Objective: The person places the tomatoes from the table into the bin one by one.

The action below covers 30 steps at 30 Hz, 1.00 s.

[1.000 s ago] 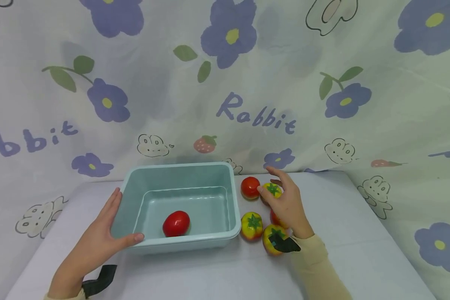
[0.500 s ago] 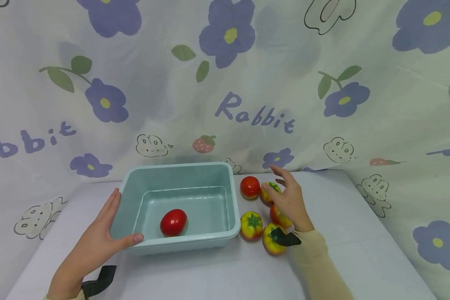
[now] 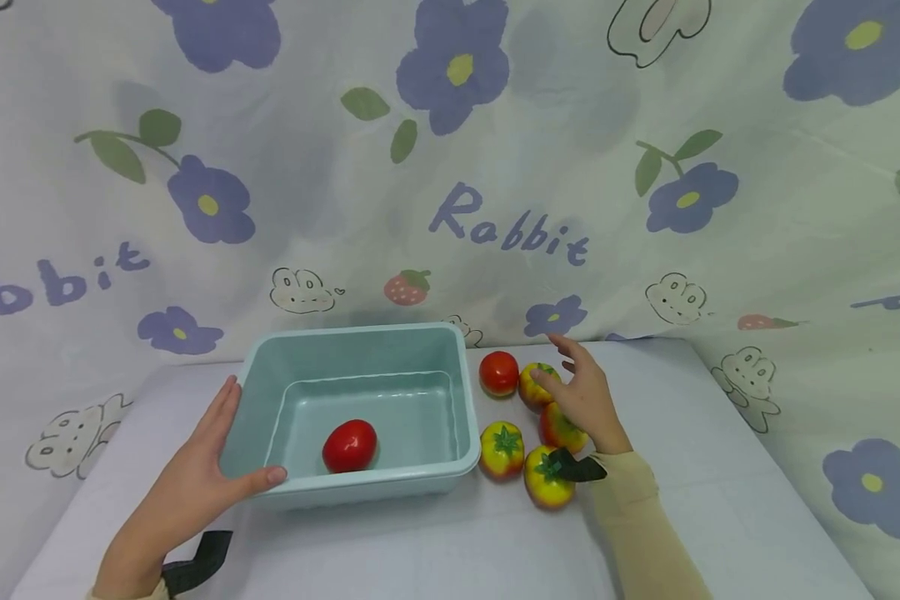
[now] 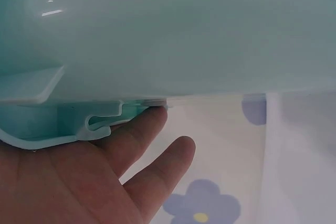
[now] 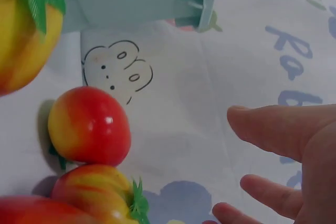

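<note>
My left hand (image 3: 183,483) rests at the left front corner of a pale blue-green plastic bin (image 3: 375,477), fingers straight along its side, thumb on the front rim. In the left wrist view the fingers (image 4: 137,139) reach under the bin's rim. A glossy red tomato-like fruit (image 3: 350,446) lies inside the bin near the front wall. My right hand (image 3: 581,404) hovers above the fruits right of the bin, thumb and fingers apart, holding nothing. Its thumb partly hides a yellow tomato-like fruit with green leaves (image 3: 528,392). Just below the palm is a red-yellow fruit (image 3: 558,428).
A red tomato-like fruit (image 3: 499,373) sits beside the bin's right wall. Two yellow-red fruits with green leaf tops, one on the left (image 3: 502,450) and one on the right (image 3: 547,490), lie nearer the front. A printed cloth (image 3: 375,208) hangs behind the white table (image 3: 420,550).
My right hand has drifted slightly right, uncovering more of the yellow and red-yellow fruits. The red fruit in the bin has rocked a little. The left hand keeps its place.
</note>
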### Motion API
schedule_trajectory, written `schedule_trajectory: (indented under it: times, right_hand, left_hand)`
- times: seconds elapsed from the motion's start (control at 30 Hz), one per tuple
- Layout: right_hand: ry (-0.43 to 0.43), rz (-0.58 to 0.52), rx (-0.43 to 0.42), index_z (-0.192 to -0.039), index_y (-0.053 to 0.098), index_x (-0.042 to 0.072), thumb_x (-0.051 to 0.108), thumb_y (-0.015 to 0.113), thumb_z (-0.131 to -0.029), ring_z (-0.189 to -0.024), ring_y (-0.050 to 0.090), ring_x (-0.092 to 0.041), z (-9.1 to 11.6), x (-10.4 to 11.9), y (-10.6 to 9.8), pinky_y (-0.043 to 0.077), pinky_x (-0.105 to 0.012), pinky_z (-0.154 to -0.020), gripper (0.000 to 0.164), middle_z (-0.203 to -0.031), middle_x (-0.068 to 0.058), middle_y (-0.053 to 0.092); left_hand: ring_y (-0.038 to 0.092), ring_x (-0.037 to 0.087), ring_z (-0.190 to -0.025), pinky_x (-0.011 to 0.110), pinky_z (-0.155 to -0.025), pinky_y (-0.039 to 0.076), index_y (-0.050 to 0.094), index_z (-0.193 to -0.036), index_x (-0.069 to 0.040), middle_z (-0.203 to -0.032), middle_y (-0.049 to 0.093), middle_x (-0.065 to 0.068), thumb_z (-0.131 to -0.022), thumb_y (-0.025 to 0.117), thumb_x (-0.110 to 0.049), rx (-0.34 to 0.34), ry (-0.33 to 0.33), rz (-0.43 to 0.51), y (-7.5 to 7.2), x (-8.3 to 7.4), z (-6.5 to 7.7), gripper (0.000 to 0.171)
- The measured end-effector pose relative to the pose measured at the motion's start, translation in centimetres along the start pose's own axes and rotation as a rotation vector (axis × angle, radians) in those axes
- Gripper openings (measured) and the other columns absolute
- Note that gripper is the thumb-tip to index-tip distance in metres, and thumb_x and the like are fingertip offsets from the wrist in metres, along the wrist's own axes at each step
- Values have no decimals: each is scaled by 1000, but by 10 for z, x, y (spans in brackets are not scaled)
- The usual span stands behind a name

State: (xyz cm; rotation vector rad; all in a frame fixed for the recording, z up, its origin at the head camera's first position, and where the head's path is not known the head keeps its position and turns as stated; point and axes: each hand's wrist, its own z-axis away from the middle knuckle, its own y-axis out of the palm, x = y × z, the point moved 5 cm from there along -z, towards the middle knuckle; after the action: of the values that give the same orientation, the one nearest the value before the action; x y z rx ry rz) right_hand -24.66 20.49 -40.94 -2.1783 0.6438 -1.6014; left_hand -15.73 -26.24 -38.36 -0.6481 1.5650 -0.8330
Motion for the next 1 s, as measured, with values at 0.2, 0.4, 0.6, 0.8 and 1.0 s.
schedule_trajectory:
  times: [0.2,0.4,0.6,0.8,1.0]
  right_hand:
    - [72,19,53,-149,45,4,24,74,-91,-137,43,-42,-2,-12,1,39,-56,-111,68,-152,-19,44]
    - [184,50,127,-151,42,7,27,74,-90,-138,40,-44,-3,-23,5,37,-60,-111,72,-154,-21,41]
    - [278,95,200,-152,41,11,32,73,-90,-138,39,-46,-3,-30,10,37,-63,-110,73,-155,-22,39]
    - [277,124,245,-151,42,8,32,74,-89,-135,42,-48,-2,-35,13,38,-64,-108,74,-152,-26,41]
    - [309,148,293,-150,43,8,31,75,-88,-131,45,-47,0,-39,16,43,-63,-105,73,-148,-25,46]
  left_hand:
    - [7,48,-150,84,-94,28,-5,-161,-11,-169,-8,11,-82,80,-46,1,-1,4,0,-1,-1,122]
    - [6,48,-151,84,-94,27,-5,-161,-12,-169,-8,10,-82,81,-46,-6,12,4,-1,-1,-2,122]
    - [5,48,-151,84,-95,27,-6,-161,-12,-169,-8,10,-82,80,-47,-1,1,13,0,-1,-1,122]
    - [6,48,-151,84,-95,27,-4,-161,-11,-169,-6,11,-82,81,-45,-5,13,12,-1,-2,0,121]
    - [8,50,-150,84,-93,28,-3,-161,-10,-169,-5,13,-82,80,-45,-8,14,1,-1,-1,1,121]
